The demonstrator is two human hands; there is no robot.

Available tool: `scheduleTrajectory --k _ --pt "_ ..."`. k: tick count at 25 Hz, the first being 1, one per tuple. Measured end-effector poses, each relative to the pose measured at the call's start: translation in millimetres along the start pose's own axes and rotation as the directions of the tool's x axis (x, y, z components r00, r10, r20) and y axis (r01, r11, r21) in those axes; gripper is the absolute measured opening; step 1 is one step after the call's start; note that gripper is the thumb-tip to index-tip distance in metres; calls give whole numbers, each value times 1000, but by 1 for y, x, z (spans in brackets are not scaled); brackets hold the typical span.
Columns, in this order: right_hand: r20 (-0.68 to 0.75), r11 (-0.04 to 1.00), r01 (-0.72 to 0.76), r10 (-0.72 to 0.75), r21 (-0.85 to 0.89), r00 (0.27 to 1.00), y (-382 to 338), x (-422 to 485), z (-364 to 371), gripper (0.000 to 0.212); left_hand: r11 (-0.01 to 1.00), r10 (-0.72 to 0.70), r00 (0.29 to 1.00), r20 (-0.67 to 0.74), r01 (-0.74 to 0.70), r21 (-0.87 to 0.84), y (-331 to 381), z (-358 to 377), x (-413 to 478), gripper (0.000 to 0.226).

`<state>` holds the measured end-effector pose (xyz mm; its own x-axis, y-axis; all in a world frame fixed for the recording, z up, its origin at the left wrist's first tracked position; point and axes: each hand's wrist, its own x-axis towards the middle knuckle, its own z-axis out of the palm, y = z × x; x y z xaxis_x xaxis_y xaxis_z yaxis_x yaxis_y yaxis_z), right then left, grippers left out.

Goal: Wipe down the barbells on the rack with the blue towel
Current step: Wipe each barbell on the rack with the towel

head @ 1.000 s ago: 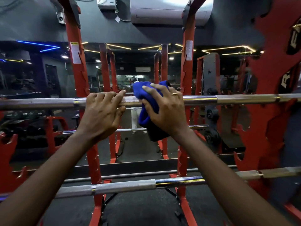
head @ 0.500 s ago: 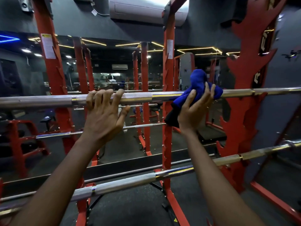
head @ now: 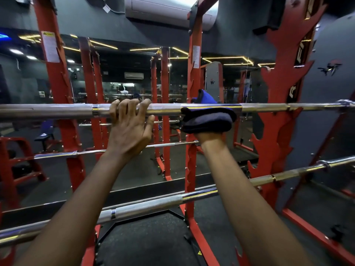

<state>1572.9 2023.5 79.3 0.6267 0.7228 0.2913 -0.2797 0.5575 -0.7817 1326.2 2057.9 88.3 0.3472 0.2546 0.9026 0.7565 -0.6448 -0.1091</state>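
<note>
A steel barbell (head: 57, 110) lies level across the red rack (head: 194, 83) at chest height. My left hand (head: 130, 125) grips it near the middle, fingers curled over the top. To the right, the blue towel (head: 208, 120) is wrapped around the same bar. My right hand (head: 209, 136) holds the towel from below; only the heel of the hand shows, the fingers are hidden by the cloth. A second barbell (head: 153, 205) rests lower on the rack, slanting up to the right.
Red rack uprights (head: 55, 89) stand left and right (head: 282, 96) of my arms. A mirror behind shows more racks and bars. A thin bar (head: 86, 151) sits further back. An air conditioner (head: 165, 10) hangs above. Dark rubber floor (head: 149, 242) lies below.
My right hand has turned under the bar, so the towel now wraps the bar from below instead of draping over it. My left hand's thumb has closed in under the bar.
</note>
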Motion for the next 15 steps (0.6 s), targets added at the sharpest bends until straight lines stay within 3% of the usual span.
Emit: scheduleTrajectory --k 1,2,3,4,5,6,7,8,9,10,11,13,15 --pt "1 950 -50 53 -308 999 6 4 4 32 1000 9 1000 3 -9 -29 -2 -1 0 49" --pt "17 771 -4 20 -637 1000 10 -13 8 32 999 15 1000 3 -15 -50 -3 -2 0 49" --pt "80 534 72 -9 -842 997 -1 -19 20 32 998 15 1000 0 -15 -54 -3 -3 0 49" --pt "125 387 132 -43 -913 991 -17 -34 30 37 999 9 1000 -2 -9 -47 -3 -3 -1 49" --pt "175 569 165 -38 -806 984 -28 -41 34 52 999 0 1000 -3 -1 -39 -2 -1 0 49" --pt "316 858 -49 241 -511 918 -40 -57 37 56 999 -6 1000 -4 6 -31 -2 0 0 48" --pt "572 968 -190 249 -161 782 -39 -40 36 54 1000 -9 1000 -7 8 -23 -2 1 0 48" --pt "402 975 -191 131 114 906 -31 -39 38 52 1000 -8 1000 -12 7 -16 -3 2 1 47" --pt "-11 988 7 -5 151 1000 -21 -49 37 52 1000 -7 1000 -15 6 -16 -3 3 0 46" --pt "-286 986 126 -152 -108 946 -14 -64 37 61 1000 -8 1000 -16 8 -24 -3 4 0 46" --pt "-393 913 193 -335 -358 856 -3 -64 35 69 999 -12 1000 -16 11 -38 -3 4 0 45" --pt "-112 581 432 -675 -690 729 11 -66 27 62 998 -23 1000 -15 22 -58 -1 4 -1 45" --pt "154 278 554 -778 -785 609 2 -61 27 51 997 -34 999 -6 34 -68 0 2 -1 46"
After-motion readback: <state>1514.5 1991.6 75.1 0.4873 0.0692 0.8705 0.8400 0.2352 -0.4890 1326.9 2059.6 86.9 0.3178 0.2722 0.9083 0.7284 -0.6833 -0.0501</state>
